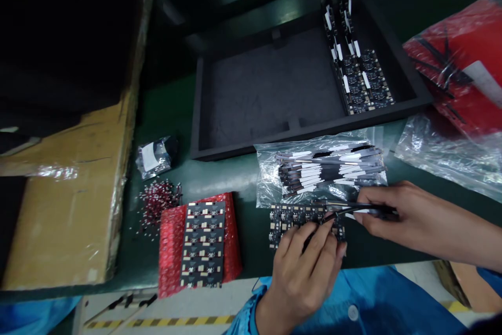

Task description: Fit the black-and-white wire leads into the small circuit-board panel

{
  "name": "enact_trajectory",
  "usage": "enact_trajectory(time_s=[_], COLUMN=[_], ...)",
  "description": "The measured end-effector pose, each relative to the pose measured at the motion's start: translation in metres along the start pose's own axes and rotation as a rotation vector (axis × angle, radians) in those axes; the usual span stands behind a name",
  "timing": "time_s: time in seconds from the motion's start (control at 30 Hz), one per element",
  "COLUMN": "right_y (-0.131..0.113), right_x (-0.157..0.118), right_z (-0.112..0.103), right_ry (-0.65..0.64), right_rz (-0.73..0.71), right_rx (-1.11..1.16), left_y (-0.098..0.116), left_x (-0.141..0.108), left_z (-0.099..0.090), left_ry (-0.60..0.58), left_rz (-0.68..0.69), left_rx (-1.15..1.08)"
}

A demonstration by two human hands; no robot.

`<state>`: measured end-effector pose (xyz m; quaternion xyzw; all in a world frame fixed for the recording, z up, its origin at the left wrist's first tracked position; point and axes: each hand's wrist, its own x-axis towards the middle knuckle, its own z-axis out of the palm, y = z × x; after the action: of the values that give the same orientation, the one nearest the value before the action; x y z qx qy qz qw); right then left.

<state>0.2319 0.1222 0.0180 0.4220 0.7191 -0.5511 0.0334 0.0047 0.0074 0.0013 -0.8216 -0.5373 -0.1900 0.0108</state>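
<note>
A black circuit board panel [288, 215] lies at the table's front edge. My left hand [308, 267] rests over its lower right part, fingers bent, the tips touching the board and a black cable; whether it pinches anything is hidden. My right hand [386, 215], to the right of the board, is closed around black cables [353, 208] with white labels, which reach over the board's upper edge. Just behind the hands, a bundle of labelled black cables [329, 170] lies on a clear plastic bag [269, 181].
A black foam tray [270, 141] holds board panels [366, 81] at its right. Left of my hands, another panel [203, 243] lies on red bubble wrap [170, 246], near small red parts [159, 199] and a silvery bag [155, 157]. Cardboard [66, 209] stands far left, a red bag [470, 73] right.
</note>
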Motion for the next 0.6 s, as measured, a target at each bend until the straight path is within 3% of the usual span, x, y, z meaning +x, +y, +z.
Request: enact_trajectory(time_s=[0.6], right_y=[-0.0046], right_x=[-0.0005], right_z=[-0.0032], right_ry=[-0.01], right_rz=[0.009], right_rx=[-0.003], left_y=[-0.0005], left_x=[0.0011], left_z=[-0.0026], left_ry=[-0.021], left_rz=[-0.048], left_rx=[-0.075])
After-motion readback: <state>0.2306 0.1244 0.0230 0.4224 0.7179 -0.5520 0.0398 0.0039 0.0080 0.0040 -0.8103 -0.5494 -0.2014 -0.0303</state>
